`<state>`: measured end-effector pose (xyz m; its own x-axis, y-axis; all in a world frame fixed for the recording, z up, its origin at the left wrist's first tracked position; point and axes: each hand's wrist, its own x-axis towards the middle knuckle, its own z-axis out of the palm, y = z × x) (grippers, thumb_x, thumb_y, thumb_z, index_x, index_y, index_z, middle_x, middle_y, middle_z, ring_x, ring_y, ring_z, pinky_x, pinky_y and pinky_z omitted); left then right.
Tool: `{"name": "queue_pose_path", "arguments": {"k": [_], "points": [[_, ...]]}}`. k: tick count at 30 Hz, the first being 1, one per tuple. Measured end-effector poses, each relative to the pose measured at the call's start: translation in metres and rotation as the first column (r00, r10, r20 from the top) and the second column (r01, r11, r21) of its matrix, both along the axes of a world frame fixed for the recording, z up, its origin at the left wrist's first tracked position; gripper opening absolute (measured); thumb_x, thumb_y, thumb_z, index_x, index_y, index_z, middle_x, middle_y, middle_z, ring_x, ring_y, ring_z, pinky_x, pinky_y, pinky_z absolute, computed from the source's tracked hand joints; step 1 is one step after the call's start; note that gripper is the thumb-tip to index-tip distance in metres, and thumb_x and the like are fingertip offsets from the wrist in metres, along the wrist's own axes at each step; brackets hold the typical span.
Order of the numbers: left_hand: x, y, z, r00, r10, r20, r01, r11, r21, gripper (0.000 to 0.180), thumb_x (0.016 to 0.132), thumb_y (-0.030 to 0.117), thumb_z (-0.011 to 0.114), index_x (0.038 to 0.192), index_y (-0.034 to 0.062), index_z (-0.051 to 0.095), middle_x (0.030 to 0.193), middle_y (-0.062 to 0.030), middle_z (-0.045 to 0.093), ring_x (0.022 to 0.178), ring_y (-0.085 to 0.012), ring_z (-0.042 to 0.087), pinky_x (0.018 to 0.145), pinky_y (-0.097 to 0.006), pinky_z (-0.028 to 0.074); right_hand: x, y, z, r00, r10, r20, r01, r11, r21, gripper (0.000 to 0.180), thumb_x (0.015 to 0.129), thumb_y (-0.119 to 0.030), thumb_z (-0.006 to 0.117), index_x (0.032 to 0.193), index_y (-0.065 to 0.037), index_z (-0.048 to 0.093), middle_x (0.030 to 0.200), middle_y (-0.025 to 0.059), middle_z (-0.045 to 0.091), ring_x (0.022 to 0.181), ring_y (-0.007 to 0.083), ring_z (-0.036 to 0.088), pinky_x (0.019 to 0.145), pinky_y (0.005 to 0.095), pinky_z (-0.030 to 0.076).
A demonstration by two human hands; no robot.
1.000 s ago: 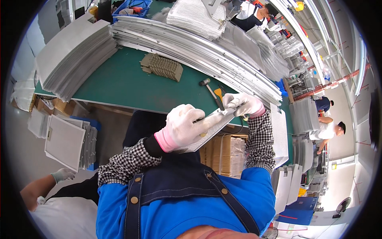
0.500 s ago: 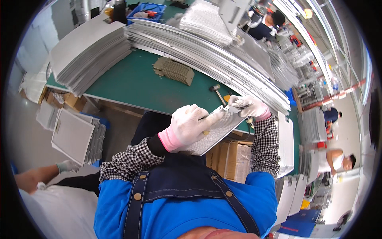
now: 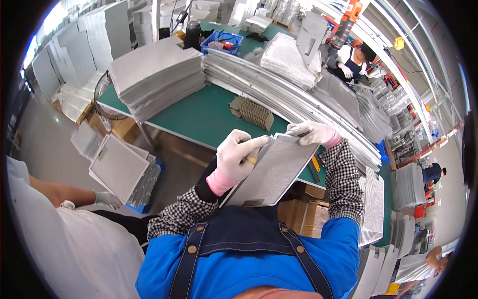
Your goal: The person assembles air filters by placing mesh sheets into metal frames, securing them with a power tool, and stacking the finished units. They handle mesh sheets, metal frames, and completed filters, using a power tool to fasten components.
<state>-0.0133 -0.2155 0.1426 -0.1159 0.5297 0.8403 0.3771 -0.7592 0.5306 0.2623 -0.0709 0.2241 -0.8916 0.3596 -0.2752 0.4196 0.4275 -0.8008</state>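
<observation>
A grey mesh panel (image 3: 279, 172) with a thin metal frame is tilted up in front of my apron, its lower edge close to my body. My right hand (image 3: 314, 133), in a white glove with a pink cuff, pinches its far right corner. Also gloved, my left hand (image 3: 234, 155) has its index finger stretched to the panel's far left corner. The other left fingers curl round a small yellow object (image 3: 251, 160), mostly hidden, whose kind I cannot make out.
Behind the panel, a green table (image 3: 189, 112) bears a stack of mesh sheets (image 3: 154, 74), long metal strips (image 3: 294, 99) and tan corrugated pieces (image 3: 251, 113). A yellow-handled tool (image 3: 315, 163) lies near my right forearm. At left, a co-worker's gloved hand (image 3: 107, 199) is near stacked panels (image 3: 119, 167).
The panel has tipped up, showing more of its mesh face. Both hands stay at its far corners. My view has shifted, and the co-worker at left appears nearer.
</observation>
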Motion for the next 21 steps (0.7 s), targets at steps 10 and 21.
{"name": "queue_pose_path", "arguments": {"k": [10, 21], "points": [[-0.028, 0.036, 0.04, 0.973, -0.169, -0.16, 0.183, 0.98, 0.076, 0.023, 0.07, 0.004, 0.083, 0.089, 0.0135, 0.077, 0.087, -0.0022, 0.06, 0.077, -0.0193, 0.058, 0.068, -0.03, 0.048, -0.001, 0.011, -0.002, 1.0, 0.02, 0.003, -0.02, 0.997, -0.079, 0.052, 0.092, -0.015, 0.072, 0.137, 0.006, 0.058, 0.127, 0.0104, 0.06, 0.116, 0.0201, 0.054, 0.104, 0.033, 0.042], [-0.028, 0.035, 0.047, 0.911, 0.016, -0.411, 0.063, 0.982, 0.178, 0.022, 0.066, 0.013, 0.082, 0.085, 0.0195, 0.074, 0.083, -0.0001, 0.057, 0.083, -0.022, 0.056, 0.075, -0.035, 0.046, -0.004, 0.012, -0.001, 1.0, 0.006, 0.012, -0.005, 0.995, -0.097, 0.057, 0.091, -0.023, 0.073, 0.138, 0.006, 0.057, 0.127, 0.0124, 0.061, 0.118, 0.0213, 0.054, 0.105, 0.0342, 0.041]]}}
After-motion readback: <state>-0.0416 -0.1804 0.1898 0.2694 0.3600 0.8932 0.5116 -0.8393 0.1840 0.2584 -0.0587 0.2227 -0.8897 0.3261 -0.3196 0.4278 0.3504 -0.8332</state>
